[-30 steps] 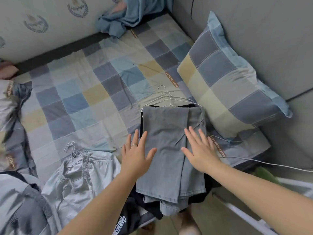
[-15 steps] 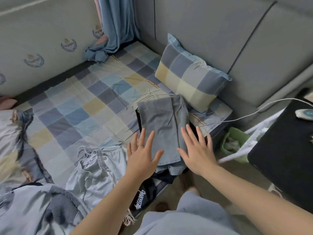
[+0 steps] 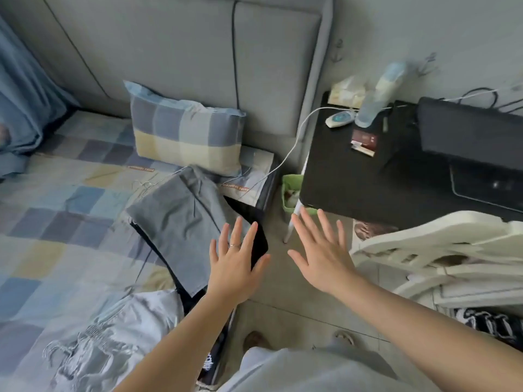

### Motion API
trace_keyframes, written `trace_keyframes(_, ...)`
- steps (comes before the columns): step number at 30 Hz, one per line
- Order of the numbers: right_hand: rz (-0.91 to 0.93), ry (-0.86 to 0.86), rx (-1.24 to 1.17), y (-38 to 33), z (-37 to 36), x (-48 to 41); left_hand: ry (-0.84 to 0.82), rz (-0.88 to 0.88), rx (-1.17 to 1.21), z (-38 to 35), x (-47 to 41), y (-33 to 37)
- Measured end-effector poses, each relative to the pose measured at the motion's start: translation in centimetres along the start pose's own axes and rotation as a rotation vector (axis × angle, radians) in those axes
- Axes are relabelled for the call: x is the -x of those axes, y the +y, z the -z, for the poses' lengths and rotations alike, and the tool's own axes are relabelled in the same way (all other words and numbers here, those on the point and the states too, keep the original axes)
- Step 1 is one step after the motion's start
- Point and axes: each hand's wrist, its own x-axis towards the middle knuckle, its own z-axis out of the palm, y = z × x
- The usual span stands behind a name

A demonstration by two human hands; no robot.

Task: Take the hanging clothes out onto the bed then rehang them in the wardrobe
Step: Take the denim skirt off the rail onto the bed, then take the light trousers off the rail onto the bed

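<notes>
Folded grey trousers (image 3: 181,222) on a wire hanger (image 3: 147,185) lie on the checked bed sheet (image 3: 56,227) at the bed's edge, over a black garment (image 3: 254,230). A light grey garment (image 3: 93,343) on another hanger lies at the lower left. My left hand (image 3: 235,264) hovers with fingers spread over the trousers' right edge and holds nothing. My right hand (image 3: 319,253) is spread open above the floor, off the bed, also empty.
A checked pillow (image 3: 186,131) leans on the grey headboard (image 3: 181,52). A black bedside table (image 3: 382,171) carries a bottle (image 3: 379,94), a remote and a black device. A white plastic chair (image 3: 441,256) stands right. A green bin (image 3: 291,193) sits between bed and table.
Both hands have lifted off the grey trousers and drawn back to the right. The view has swung right, bringing the bedside table and chair into sight.
</notes>
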Motion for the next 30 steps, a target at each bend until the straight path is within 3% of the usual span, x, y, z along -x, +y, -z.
trace_keyframes(9,-0.487,0.076,-0.07,13.4,0.7,13.9,-0.156,-0.466,-0.063,-5.8,-2.4,16.4)
trace_keyframes(18,-0.908,0.115,-0.021,26.6,0.2,35.2,-0.316,-0.91,-0.142,-14.6,4.2,38.9)
trace_keyframes(25,-1.133,0.285,0.045,35.8,5.2,49.4,-0.285,-1.18,-0.082,-17.9,10.2,58.4)
trace_keyframes(30,-1.227,0.444,0.231,40.7,13.0,56.4,-0.134,-1.365,0.062,-14.8,13.7,72.8)
